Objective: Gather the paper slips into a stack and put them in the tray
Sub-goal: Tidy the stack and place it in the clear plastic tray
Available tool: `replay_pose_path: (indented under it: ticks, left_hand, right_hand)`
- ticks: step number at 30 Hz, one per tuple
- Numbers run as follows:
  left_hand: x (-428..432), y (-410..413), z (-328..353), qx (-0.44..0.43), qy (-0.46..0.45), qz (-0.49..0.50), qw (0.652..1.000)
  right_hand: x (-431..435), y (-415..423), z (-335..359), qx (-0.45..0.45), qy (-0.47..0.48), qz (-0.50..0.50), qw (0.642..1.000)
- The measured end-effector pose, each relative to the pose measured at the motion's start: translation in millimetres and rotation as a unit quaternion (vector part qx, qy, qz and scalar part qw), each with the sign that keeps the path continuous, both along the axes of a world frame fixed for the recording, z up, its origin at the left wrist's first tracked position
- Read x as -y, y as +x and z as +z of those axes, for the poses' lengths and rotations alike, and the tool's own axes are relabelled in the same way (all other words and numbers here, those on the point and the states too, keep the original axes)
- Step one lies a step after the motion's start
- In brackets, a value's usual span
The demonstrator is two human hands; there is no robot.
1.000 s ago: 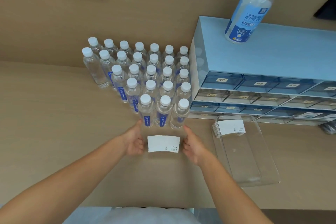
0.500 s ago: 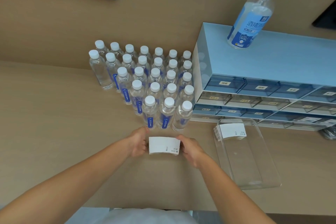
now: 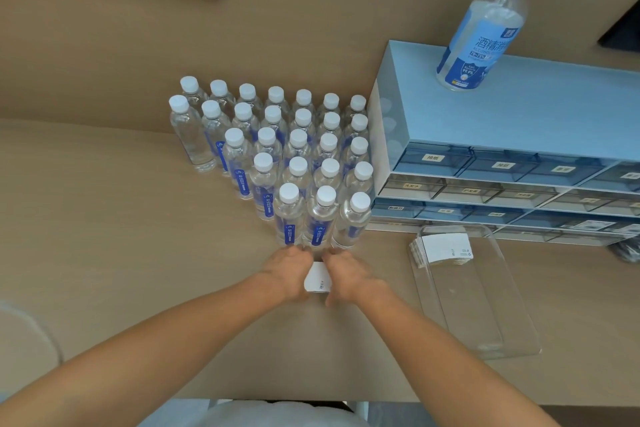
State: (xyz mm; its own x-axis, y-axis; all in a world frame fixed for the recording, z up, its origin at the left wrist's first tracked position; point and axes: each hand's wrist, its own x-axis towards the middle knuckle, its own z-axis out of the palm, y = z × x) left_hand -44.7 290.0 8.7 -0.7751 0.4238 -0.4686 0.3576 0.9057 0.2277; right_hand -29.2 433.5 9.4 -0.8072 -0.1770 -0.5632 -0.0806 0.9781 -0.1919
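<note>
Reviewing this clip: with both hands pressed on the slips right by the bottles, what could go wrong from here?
1. The left hand and right hand squeeze the paper slips just in front of the water bottles; lifting could knock the front row.
2. The clear tray already holds a fanned stack; added slips may land askew.

Both hands (image 3: 313,270) have closed inward, seemingly squeezing the paper slips (image 3: 318,279).
</note>
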Motion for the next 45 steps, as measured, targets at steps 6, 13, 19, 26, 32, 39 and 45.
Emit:
replay_pose_path:
  ticks: [6,13,19,26,32,39,45]
  left_hand:
    - [3.9,0.8,-12.3,0.018,-0.052,-0.032,0.998]
    - [13.2,3.5,-26.2,0.008,-0.034,-0.041,0.999]
    - [16.5,4.6,-32.1,0.005,-0.020,-0.036,0.999]
    - [7.5,3.9,-23.3,0.017,-0.040,-0.015,0.999]
    - [-10.5,3.5,-12.7,0.023,-0.078,-0.031,0.996]
    - [-60.7,14.9,25.2,-0.001,-0.051,-0.090,0.995]
    - [-99.4,31.5,63.0,-0.044,-0.055,-0.114,0.991]
  right_hand:
    - [4.7,4.0,-15.2,0.005,0.040,0.009,0.999]
    - [1.9,12.4,-27.3,-0.033,0.020,-0.019,0.999]
    - [5.1,15.7,-31.4,-0.051,0.027,-0.040,0.998]
    - [5.7,17.8,-26.8,-0.055,0.026,-0.059,0.996]
    - [0.9,26.1,-16.2,-0.050,0.020,-0.080,0.995]
    - [-54.8,53.1,22.7,-0.050,0.011,-0.132,0.990]
    - [-104.9,74.7,62.2,-0.100,0.011,-0.100,0.990]
